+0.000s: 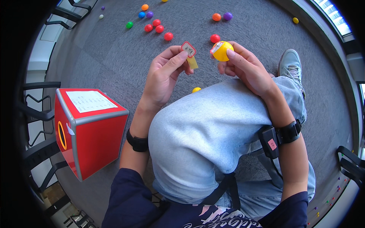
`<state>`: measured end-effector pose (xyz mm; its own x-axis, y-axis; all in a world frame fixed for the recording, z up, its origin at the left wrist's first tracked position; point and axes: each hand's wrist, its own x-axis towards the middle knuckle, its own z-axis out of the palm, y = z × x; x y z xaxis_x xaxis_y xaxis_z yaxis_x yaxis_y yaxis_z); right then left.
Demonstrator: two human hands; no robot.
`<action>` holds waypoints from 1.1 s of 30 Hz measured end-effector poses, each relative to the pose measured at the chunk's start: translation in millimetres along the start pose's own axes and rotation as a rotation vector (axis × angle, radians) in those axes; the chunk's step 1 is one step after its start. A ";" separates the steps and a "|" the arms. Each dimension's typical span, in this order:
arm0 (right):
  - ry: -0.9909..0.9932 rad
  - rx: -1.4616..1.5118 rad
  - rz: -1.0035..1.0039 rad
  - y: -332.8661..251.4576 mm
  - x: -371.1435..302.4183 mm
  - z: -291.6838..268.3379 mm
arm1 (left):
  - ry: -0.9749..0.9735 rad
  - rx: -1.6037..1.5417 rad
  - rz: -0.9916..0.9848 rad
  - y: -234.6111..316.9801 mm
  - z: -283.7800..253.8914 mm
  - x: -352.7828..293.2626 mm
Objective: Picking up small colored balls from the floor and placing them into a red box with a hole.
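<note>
Left hand (164, 71) pinches red-edged tag (189, 48), left of yellow ball (222, 55). Right hand (247, 68) grips ball. Best hold ball steady, tag flat.

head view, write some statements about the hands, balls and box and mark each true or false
1. The right hand holds a yellow ball. True.
2. The left hand is empty. False: the left hand holds a small red-bordered label.
3. A white sheet is on one face of the red box. True.
4. The red box is on the person's right. False: it is on the person's left.
5. All the balls on the grey floor are green. False: there are red balls too, among other colours.
</note>
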<state>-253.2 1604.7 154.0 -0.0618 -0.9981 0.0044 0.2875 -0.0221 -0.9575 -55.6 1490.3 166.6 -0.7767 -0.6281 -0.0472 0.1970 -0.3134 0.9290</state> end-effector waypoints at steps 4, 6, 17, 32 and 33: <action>0.107 -0.050 -0.072 2.7 2.8 2.3 | 0.011 0.036 0.005 2.1 0.1 0.3; 0.132 -0.062 -0.067 6.1 2.7 -1.7 | 0.005 0.034 0.003 1.4 -0.1 0.6; 0.126 -0.174 0.106 -11.9 -2.0 5.7 | 0.066 0.210 -0.025 2.4 11.5 2.2; 0.125 -0.520 -0.248 -10.1 -1.6 8.8 | -0.069 0.229 -0.049 2.4 12.8 4.3; 0.111 -0.518 -0.261 -9.7 -1.3 8.4 | -0.072 0.235 -0.051 3.2 13.2 3.8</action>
<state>-247.8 1605.6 165.7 -0.1753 -0.9508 0.2555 -0.2535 -0.2072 -0.9449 -65.8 1496.3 174.3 -0.8243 -0.5607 -0.0776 0.0186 -0.1639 0.9863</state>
